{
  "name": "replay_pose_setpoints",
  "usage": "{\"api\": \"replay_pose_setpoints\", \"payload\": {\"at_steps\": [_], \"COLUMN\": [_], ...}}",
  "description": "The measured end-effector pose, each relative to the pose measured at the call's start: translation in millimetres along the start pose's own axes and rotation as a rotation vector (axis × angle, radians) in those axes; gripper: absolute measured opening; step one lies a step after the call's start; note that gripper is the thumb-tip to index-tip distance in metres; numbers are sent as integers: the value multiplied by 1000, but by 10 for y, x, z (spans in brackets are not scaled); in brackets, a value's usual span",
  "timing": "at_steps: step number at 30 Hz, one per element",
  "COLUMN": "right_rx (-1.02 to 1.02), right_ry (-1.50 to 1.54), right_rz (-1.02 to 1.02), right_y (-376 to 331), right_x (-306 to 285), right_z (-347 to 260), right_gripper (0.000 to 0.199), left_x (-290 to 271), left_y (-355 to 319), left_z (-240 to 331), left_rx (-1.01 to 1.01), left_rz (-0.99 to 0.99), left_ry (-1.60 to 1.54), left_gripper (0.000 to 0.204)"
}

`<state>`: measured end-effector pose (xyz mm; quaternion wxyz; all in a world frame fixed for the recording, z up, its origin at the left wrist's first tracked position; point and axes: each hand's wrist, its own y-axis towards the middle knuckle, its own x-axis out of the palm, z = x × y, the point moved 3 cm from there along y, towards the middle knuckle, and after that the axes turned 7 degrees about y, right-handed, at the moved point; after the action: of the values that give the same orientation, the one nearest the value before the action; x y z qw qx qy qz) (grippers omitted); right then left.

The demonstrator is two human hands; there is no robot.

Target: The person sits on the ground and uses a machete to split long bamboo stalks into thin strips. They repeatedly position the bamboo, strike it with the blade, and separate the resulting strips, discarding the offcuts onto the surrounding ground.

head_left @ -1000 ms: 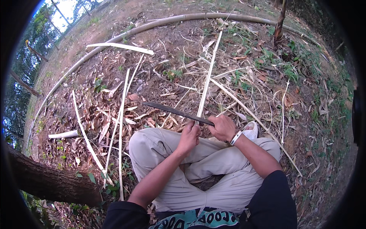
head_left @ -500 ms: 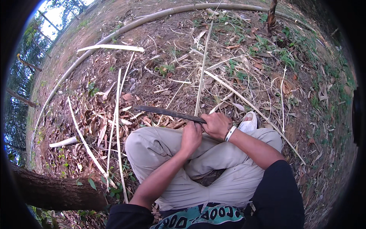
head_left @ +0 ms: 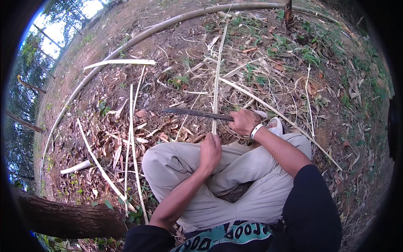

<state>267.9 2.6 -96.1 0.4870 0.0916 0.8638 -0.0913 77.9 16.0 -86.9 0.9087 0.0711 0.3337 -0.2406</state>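
Note:
My right hand [head_left: 244, 122] is closed round the handle of a long dark-bladed knife [head_left: 195, 112], whose blade points left. The blade lies across a pale bamboo strip [head_left: 217, 80] that runs away from me over the ground. Just nearer than the blade, above my crossed legs, my left hand [head_left: 210, 151] grips the near end of that strip. Its fingertips are pressed together on the strip. Whether the edge cuts into the strip I cannot tell.
More pale strips [head_left: 131, 143] lie to the left, and another [head_left: 281, 109] slants off to the right. Thin curled shavings [head_left: 268, 90] and dry leaves cover the ground. A long bamboo pole [head_left: 163, 23] arcs across the back. A thick trunk [head_left: 71, 216] lies at the lower left.
My right hand and the knife have moved away from me along the strip, leaving a gap to my left hand. The left hand keeps its hold near the knee.

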Motion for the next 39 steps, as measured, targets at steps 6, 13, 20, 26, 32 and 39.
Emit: {"api": "replay_pose_setpoints", "payload": {"at_steps": [6, 13, 20, 26, 32, 39], "right_rx": [-100, -196, -212, -162, -195, -217], "right_ry": [-7, -33, -35, -56, -36, -49], "right_rz": [44, -104, -51, -48, -53, -51], "right_y": [-16, -232, -122, -110, -133, -141], "right_x": [-12, 45, -26, -49, -64, -70], "right_z": [-23, -304, -367, -448, -389, -399], "right_gripper": [25, 27, 22, 22, 22, 23], "left_x": [65, 212, 175, 291, 243, 206], "left_y": [127, 205, 289, 327, 316, 275], "left_z": [-168, -350, -382, -511, -384, -350], "left_rx": [-31, -285, -184, -230, -206, -232], "left_rz": [-54, -112, -67, -86, -122, -128], "left_ry": [-306, -520, -321, -350, -348, -321], "left_gripper": [23, 23, 27, 25, 24, 22]}}
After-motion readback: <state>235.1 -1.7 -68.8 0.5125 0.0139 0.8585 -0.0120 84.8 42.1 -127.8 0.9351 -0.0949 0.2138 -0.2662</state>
